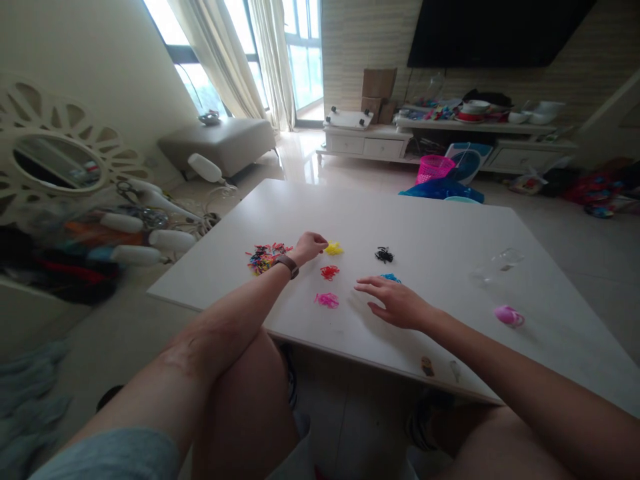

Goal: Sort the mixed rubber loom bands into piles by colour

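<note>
Small loose pieces that look like rubber bands lie in piles on the white table. My left hand (309, 247) is closed in a pinch at the edge of the yellow pile (334, 248); what its fingertips hold is too small to make out. Left of that wrist spreads a mixed multicoloured pile (261, 261). A red pile (329, 272) and a pink pile (327, 301) lie nearer me. My right hand (395, 303) hovers palm down, fingers apart, holding nothing. It partly covers a blue pile (391, 277); a black pile (385, 254) sits beyond it.
On the right of the white table (440, 233) are a clear plastic container (509, 259) and a pink cup-like item (509, 316). Two small objects lie by the near edge, one of them brown (427, 366). A white-armed stand (165, 207) is at the table's left.
</note>
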A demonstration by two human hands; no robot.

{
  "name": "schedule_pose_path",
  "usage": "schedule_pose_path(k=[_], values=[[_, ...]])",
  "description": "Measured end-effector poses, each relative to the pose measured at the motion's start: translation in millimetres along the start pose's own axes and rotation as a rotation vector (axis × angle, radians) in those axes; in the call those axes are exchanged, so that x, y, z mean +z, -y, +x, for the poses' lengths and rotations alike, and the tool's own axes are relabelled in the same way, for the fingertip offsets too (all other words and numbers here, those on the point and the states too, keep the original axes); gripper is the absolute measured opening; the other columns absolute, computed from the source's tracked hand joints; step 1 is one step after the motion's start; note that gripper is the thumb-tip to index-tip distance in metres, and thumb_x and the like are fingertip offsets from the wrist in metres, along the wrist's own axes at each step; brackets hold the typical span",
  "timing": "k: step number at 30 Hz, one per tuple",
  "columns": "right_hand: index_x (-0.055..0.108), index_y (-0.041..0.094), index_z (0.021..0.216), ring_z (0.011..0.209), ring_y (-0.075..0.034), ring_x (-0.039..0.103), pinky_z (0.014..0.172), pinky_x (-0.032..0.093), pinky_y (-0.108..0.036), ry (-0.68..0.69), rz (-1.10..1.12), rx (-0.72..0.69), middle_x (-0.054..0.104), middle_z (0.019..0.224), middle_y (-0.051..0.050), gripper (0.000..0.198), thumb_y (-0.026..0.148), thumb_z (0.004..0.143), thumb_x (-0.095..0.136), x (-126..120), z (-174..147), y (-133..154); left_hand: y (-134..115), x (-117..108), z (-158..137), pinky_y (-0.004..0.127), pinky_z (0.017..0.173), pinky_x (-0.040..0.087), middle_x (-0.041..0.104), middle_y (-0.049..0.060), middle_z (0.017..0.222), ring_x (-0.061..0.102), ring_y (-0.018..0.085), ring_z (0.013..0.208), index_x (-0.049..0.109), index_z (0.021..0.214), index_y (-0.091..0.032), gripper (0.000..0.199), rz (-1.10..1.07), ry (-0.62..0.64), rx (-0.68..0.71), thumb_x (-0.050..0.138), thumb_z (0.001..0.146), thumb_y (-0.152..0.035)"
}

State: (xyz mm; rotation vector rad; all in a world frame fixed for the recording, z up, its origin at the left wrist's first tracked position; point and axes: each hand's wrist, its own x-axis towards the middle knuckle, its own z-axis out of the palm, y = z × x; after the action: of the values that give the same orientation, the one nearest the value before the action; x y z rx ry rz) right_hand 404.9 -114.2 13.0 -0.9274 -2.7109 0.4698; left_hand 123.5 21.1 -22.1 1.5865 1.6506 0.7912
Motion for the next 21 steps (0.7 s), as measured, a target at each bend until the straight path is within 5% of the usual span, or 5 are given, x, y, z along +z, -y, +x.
schedule_pose_path(k=[6, 14, 21], values=[[0.056, 0.025, 0.139, 0.127, -0.026, 0.058, 0.104, 0.050, -0.046, 0.019, -0.009, 0.004, 0.058, 0.143, -0.011, 0.051, 0.015, 0.088, 0.055, -4, 0, 3, -7, -7, 1, 0.020, 0.054, 0.044, 0.068, 0.004, 0.062, 0.064, 0.013, 0.061, 0.076, 0.082, -0.013, 0.016, 0.025, -0.003, -0.001, 0.075, 0.074, -0.027], [0.062, 0.024, 0.131, 0.125, -0.028, 0.059, 0.102, 0.051, -0.047, 0.030, -0.016, 0.005, 0.058, 0.143, -0.011, 0.044, 0.015, 0.087, 0.056, -2, -1, -2, 21, -77, -2, 0.021, 0.053, 0.043, 0.068, 0.004, 0.065, 0.063, 0.014, 0.061, 0.075, 0.083, -0.012, 0.022, -0.029, -0.158, -0.035, 0.074, 0.068, -0.027], [0.068, 0.022, 0.120, 0.114, -0.026, 0.065, 0.097, 0.052, -0.039, 0.169, 0.005, 0.044, 0.065, 0.134, -0.010, 0.035, 0.017, 0.089, 0.054, 2, -1, -3, 57, -116, -24, 0.025, 0.061, 0.047, 0.073, 0.006, 0.075, 0.064, 0.017, 0.070, 0.077, 0.079, -0.015, 0.025, 0.204, -0.020, -0.032, 0.079, 0.059, -0.030]])
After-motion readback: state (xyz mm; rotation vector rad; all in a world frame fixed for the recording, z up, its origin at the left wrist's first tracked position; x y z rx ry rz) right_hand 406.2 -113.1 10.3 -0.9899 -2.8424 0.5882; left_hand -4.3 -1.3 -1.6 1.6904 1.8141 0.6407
